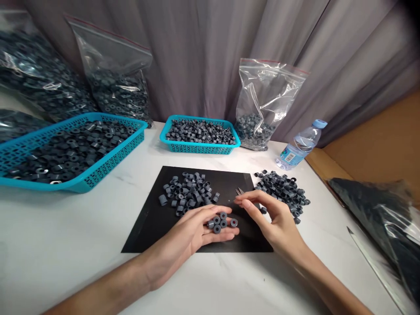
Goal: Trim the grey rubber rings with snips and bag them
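Observation:
Several small grey plastic rings, short cylinders with a hole through them, rest on the fingers of my left hand, which is cupped palm up over a black mat. To its right, my right hand has thumb and index fingertips pinched together. Whatever lies between those fingertips is too small or hidden to make out. Two pointed metal tips stick out beyond the right index finger; the rest of that tool is hidden. A pile of grey rings lies on the mat beyond my left hand.
Another ring pile is right of the mat. Blue baskets of rings stand at left and back. Behind are zip bags and a water bottle. A pointed metal strip and dark bag lie right.

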Demonstrator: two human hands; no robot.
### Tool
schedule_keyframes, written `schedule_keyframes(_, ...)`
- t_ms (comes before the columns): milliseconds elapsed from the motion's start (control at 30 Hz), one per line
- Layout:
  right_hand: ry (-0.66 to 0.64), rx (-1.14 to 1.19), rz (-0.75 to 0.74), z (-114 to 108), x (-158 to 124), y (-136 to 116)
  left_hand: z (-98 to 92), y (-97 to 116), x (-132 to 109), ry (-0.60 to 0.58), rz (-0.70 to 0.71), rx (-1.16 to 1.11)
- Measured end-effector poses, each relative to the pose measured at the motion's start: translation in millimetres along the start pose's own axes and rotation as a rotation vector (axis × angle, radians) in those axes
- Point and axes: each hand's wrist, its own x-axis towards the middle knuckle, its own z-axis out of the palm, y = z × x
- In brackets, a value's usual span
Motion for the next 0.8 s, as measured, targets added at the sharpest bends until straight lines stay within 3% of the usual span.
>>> schedule_keyframes(267, -0.324, -0.111, -0.041, -11.7, -0.6, -9.6, -1.3, -4.4, -0.3, -0.010, 0.047, -0.088)
schedule_keyframes(800, -0.314, -0.063, -0.053, -2.1, -2.2, -2.6, -2.0, -5.9, -2.7, 0.122, -0.010, -0.149)
